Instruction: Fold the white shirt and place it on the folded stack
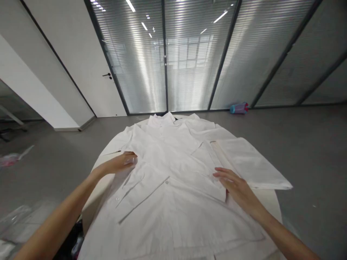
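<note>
A white button-up shirt (187, 216) lies front up, with its collar (162, 120) at the far end. One sleeve is laid across the front, its cuff edge slanting near a button (167, 182). My left hand (123, 161) is at the shirt's left side, fingers curled in on the fabric. On the right side, my right hand (234, 186) rests with fingers stretched over the cloth; its thumb is partly hidden. Beyond it, a flat white fabric panel (252, 162) spreads to the right; I cannot tell whether it belongs to the same shirt.
The round pale table (267, 202) carries the shirt, whose near hem runs to the bottom of view. Clear plastic (18, 216) lies on the grey floor at left. A blue and pink package (239, 108) sits by the glass partition (189, 72). A door (89, 54) stands at back left.
</note>
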`<state>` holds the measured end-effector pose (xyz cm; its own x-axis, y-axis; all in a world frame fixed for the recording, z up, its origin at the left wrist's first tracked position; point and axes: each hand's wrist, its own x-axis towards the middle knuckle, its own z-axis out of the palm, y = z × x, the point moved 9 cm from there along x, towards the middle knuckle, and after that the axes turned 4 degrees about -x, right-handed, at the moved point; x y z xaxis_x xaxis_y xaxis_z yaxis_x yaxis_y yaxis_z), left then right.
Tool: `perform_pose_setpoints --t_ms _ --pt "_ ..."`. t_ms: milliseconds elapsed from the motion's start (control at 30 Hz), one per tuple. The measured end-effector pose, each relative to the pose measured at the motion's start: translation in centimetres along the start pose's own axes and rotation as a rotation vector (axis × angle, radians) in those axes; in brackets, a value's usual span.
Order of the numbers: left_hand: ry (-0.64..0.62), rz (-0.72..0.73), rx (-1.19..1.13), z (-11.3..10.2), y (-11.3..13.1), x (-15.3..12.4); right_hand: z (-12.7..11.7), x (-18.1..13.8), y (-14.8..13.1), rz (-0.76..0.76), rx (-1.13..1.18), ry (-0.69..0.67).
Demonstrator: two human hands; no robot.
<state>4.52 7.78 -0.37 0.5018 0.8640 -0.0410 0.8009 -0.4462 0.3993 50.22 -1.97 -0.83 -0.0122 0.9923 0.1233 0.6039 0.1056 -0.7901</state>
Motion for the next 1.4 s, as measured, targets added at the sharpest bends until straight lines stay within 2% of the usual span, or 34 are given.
perform_pose_setpoints --t_ms 67,133,167,233,300,367,433,500,633,733,833,900,967,1033,1133,1200,1267,1400 --pt "0.113 -0.128 -0.085 -2.7 -1.1 -1.2 0.4 -0.1 -0.3 -0.037 -0.083 0.015" --pt "0.290 -0.217 -0.094 -5.6 -1.7 -0.8 0.8 -0.2 -0.5 -0.064 -0.141 0.020" --pt "0.361 -0.216 -0.070 -6.6 -1.4 0.2 0.9 -0.3 -0.5 -0.076 -0.160 0.024" --pt "0.416 -0.158 0.011 -7.4 -0.4 3.5 1.0 -0.5 -0.6 -0.097 -0.187 0.038" --pt "0.388 -0.111 0.111 -6.4 0.3 7.5 0.9 -0.5 -0.8 -0.107 -0.217 0.061" --pt "0.334 -0.094 0.191 -4.6 0.0 10.9 0.6 -0.3 -0.9 -0.092 -0.258 0.084" --pt "0.275 -0.103 0.231 -2.4 -1.2 13.1 0.5 0.1 -0.7 -0.056 -0.292 0.082" --pt "0.226 -0.128 0.248 -0.5 -3.1 13.9 0.7 0.3 -0.2 0.004 -0.270 0.043" --pt "0.204 -0.116 0.278 1.1 -5.7 13.9 1.4 -0.1 0.8 0.092 -0.162 -0.071" --pt "0.213 -0.083 0.272 0.7 -5.2 13.6 1.0 -0.7 -0.4 0.008 -0.351 -0.063" --pt "0.278 -0.051 0.286 -0.4 -2.6 12.8 0.2 -0.1 -3.3 -0.112 -0.664 0.033" --pt "0.309 -0.003 0.288 -0.6 -0.1 12.2 0.8 1.0 -6.1 -0.228 -0.719 0.057" --pt "0.301 0.064 0.268 0.1 2.3 11.6 2.9 2.2 -8.8 -0.384 -0.678 0.017" --pt "0.275 0.100 0.256 1.2 3.7 11.1 6.1 3.2 -10.4 -0.497 -0.650 -0.069" --pt "0.173 0.033 0.234 3.1 3.4 10.9 10.8 3.8 -9.9 -0.535 -0.670 -0.215" --pt "0.101 -0.024 0.207 4.1 2.4 11.0 12.7 3.5 -8.5 -0.518 -0.694 -0.291" --pt "0.072 -0.046 0.192 4.4 1.8 11.2 13.3 2.9 -7.2 -0.501 -0.709 -0.337" --pt "0.076 -0.051 0.186 4.5 1.7 10.9 12.1 1.7 -5.9 -0.498 -0.701 -0.351"
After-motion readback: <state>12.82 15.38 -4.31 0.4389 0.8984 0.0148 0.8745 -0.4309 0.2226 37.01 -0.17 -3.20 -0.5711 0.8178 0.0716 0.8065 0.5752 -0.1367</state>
